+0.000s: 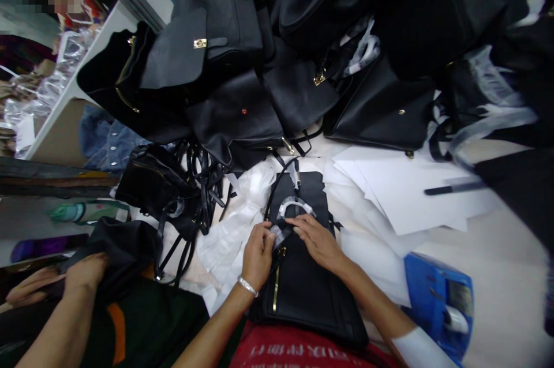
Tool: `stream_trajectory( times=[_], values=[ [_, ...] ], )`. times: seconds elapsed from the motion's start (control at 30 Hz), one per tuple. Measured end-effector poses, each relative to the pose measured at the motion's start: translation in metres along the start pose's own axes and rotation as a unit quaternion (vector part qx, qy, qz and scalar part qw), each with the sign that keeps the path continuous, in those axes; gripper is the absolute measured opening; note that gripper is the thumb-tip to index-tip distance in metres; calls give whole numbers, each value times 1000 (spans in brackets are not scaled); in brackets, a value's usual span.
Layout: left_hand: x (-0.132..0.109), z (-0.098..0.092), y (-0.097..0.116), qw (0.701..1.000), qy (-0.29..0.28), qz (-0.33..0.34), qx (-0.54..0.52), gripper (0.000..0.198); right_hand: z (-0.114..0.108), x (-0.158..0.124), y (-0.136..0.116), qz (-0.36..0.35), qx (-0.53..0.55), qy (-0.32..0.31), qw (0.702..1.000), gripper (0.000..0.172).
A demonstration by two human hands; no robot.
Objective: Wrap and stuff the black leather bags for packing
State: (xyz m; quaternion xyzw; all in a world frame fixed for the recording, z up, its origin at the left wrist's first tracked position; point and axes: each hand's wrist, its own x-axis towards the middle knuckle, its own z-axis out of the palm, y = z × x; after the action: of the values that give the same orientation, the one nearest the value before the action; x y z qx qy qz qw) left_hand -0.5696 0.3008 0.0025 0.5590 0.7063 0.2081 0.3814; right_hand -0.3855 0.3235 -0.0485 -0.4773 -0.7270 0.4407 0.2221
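Note:
A black backpack [320, 299] with a gold zipper lies in front of me against my red apron. Its top handle [296, 205] is wrapped in white and clear plastic. My left hand [258, 250] is closed at the left side of the bag, its thumb and fingers pinching a clear plastic wrap [281, 234] on a strap below the handle. From the other side, my right hand [318, 241] rests over the bag with fingers stretched out, the fingertips touching the strap area just under the handle. What lies beneath the fingertips is partly hidden.
Black bags [234, 108] are piled along the back. White paper sheets [389, 183] with a dark pen-like object [450, 189] lie to the right, near a blue box [437, 299]. Crumpled white tissue [236, 224] is at left. A co-worker's hands [84, 273] handle a black bag.

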Motion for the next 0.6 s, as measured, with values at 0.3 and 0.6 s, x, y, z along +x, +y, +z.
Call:
stream_trajectory(
  times=[0.3, 0.6],
  values=[
    [0, 2, 7, 999, -8, 39, 26, 19, -7, 13, -1, 9, 14, -51, 999, 12],
    [1, 15, 6, 998, 2, 30, 52, 17, 4, 0, 14, 86, -2, 52, 995, 28]
  ],
)
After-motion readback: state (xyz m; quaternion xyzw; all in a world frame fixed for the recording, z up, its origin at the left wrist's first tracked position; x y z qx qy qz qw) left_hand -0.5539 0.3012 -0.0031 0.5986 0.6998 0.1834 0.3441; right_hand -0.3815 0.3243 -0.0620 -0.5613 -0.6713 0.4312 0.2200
